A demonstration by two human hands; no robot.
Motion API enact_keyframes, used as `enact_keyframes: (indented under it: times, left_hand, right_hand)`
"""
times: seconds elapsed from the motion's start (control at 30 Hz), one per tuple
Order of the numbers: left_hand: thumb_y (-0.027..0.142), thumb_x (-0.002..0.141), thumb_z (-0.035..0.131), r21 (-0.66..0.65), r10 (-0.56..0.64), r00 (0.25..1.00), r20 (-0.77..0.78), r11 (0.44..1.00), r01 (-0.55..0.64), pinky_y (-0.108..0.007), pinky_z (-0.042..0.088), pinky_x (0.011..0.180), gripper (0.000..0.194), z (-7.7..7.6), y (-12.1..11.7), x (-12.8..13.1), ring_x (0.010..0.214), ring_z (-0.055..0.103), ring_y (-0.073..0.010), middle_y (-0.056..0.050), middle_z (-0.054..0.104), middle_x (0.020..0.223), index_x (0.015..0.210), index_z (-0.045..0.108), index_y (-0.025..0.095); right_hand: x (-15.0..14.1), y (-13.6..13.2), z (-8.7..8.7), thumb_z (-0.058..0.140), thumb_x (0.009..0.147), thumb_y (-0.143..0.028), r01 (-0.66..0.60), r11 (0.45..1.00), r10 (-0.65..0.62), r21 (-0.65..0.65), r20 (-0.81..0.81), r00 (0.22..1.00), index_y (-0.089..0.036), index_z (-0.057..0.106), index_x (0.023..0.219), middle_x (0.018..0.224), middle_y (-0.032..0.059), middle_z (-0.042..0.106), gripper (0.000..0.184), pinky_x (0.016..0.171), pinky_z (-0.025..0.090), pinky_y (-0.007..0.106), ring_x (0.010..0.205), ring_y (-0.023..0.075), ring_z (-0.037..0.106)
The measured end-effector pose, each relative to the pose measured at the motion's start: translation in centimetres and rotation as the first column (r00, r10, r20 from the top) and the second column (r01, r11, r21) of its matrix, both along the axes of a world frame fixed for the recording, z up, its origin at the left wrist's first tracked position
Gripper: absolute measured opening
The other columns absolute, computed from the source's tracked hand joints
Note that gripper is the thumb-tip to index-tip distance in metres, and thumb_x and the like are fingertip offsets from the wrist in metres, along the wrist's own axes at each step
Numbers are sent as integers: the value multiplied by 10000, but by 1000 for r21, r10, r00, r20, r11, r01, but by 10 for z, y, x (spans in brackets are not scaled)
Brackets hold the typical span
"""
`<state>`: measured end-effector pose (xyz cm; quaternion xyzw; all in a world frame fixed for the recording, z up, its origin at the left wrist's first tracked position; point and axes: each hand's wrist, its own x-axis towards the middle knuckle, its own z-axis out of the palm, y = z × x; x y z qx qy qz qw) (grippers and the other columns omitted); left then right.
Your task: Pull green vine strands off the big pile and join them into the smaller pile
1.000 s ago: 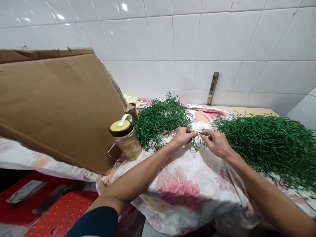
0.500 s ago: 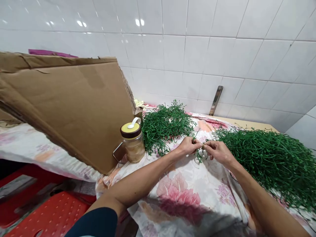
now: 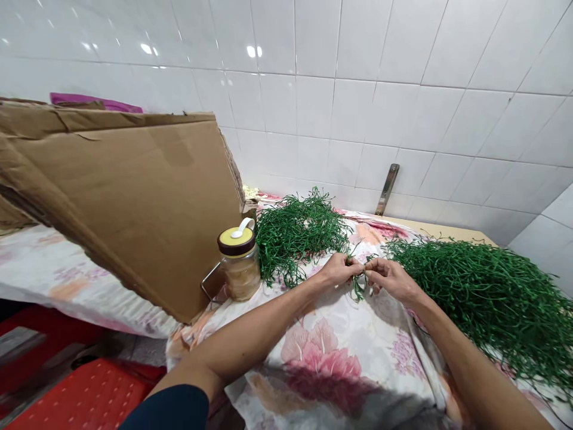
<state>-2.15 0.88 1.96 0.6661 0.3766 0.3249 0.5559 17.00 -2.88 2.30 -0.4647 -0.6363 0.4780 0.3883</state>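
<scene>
My left hand [image 3: 339,270] and my right hand [image 3: 390,278] meet fingertip to fingertip over a floral cloth [image 3: 331,352]. Both pinch the same small green plastic sprig [image 3: 360,280], which hangs down between them. A smaller heap of green sprigs [image 3: 298,233] lies just behind my left hand. A much larger heap of the same sprigs [image 3: 483,292] spreads out to the right of my right hand.
A glass jar with a yellow lid and a white spoon [image 3: 239,266] stands left of the small heap. A big cardboard sheet [image 3: 120,191] leans over the table's left part. Red plastic stools [image 3: 85,400] sit below at left. White tiled wall [image 3: 358,89] behind.
My hands have drawn closer together on the sprig and their fingertips now touch. The view has tilted up a little.
</scene>
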Motion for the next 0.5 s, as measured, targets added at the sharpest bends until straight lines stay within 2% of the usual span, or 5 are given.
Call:
enact_keyframes:
  times: [0.13, 0.23, 0.33, 0.5]
  left_hand:
    - [450, 714, 707, -114, 25, 1000, 3, 993, -24, -212, 253, 446, 326, -1, 1, -1, 449, 390, -68, 31, 476, 542, 743, 635, 133]
    - [446, 720, 703, -127, -11, 1000, -6, 992, 10, -217, 244, 436, 317, -1, 2, -2, 424, 381, -71, 25, 487, 522, 741, 638, 136]
    - [417, 709, 699, -54, -46, 998, -39, 998, 44, -229, 237, 454, 297, 4, 2, -4, 441, 368, -75, 24, 476, 508, 689, 654, 124]
    - [379, 695, 699, 137, 22, 997, -81, 991, -11, -242, 323, 560, 276, 10, 5, -8, 567, 457, -100, 2, 576, 614, 720, 723, 105]
  right_hand:
    - [2, 0, 1, 773, 747, -533, -4, 1000, 4, -17, -15, 1000, -150, 635, 895, 596, -31, 573, 433, 440, 427, 234, 474, 101, 502]
    - [5, 1, 3, 796, 719, -552, -3, 1000, 3, -2, -35, 999, -150, 637, 835, 586, -37, 544, 447, 442, 403, 234, 485, 99, 485]
    - [7, 1, 4, 812, 708, -546, -17, 1000, 16, -1, -42, 999, -151, 631, 794, 599, -33, 545, 443, 459, 405, 238, 500, 96, 483]
    - [6, -1, 8, 833, 696, -513, -18, 1000, 16, -23, -74, 997, -155, 631, 816, 652, -23, 567, 428, 485, 429, 244, 522, 94, 494]
